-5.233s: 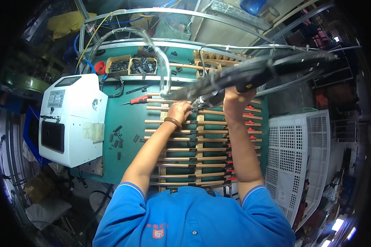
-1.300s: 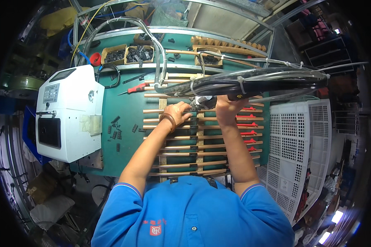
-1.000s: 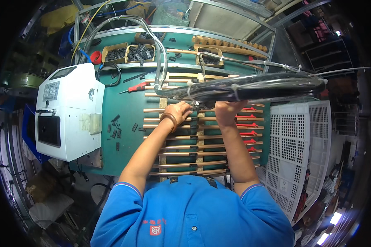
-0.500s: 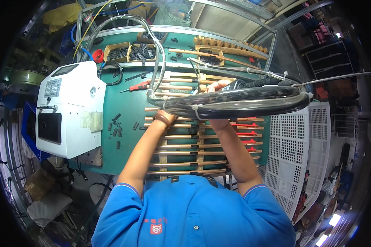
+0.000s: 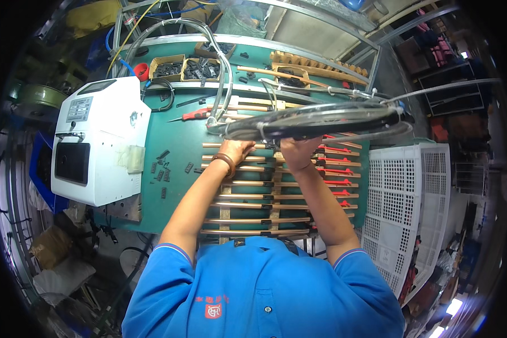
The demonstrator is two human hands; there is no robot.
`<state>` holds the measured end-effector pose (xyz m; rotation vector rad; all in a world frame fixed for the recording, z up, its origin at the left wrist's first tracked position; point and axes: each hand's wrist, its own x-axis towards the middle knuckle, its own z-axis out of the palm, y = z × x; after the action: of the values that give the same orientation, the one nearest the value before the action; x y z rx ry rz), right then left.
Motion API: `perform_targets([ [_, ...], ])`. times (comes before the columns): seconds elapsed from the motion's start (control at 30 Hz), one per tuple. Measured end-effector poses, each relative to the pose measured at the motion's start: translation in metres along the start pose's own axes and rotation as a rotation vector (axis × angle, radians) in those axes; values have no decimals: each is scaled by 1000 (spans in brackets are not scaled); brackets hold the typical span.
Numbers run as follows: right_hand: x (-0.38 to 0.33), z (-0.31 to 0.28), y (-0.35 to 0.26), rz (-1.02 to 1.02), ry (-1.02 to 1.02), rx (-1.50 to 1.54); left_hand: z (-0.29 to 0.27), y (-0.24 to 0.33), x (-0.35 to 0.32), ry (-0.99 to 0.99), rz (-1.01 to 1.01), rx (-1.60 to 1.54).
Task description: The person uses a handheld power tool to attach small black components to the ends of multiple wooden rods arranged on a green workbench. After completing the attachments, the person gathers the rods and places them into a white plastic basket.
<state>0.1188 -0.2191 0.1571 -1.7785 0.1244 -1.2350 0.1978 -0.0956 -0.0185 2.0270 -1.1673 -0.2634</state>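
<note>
**Both hands under a coiled cable bundle**

While the person leans over the green workbench (image 5: 180, 186), both hands hold up a coil of black and grey cables (image 5: 315, 119) above the wooden rack of copper rods (image 5: 253, 197). The left hand (image 5: 238, 150) and the right hand (image 5: 299, 151) grip the lower edge of the coil, just beside each other; whether the fingers are curled tight cannot be told, because the coil hides them. A white machine (image 5: 98, 141) stands at the left, a white plastic crate (image 5: 411, 208) at the right
</note>
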Motion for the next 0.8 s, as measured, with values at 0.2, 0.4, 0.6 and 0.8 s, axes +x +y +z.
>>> perform_targets([
  [0.2,51,-9,-40,302,103,373,-5,2,1,146,204,18],
  [0.4,78,-38,-76,281,66,230,-5,48,-22,114,241,-16],
  [0.6,41,-27,-65,327,134,309,16,48,-17,-75,-5,-43],
  [0.8,2,-30,-33,379,105,154,17,42,-15,-124,-41,-36],
])
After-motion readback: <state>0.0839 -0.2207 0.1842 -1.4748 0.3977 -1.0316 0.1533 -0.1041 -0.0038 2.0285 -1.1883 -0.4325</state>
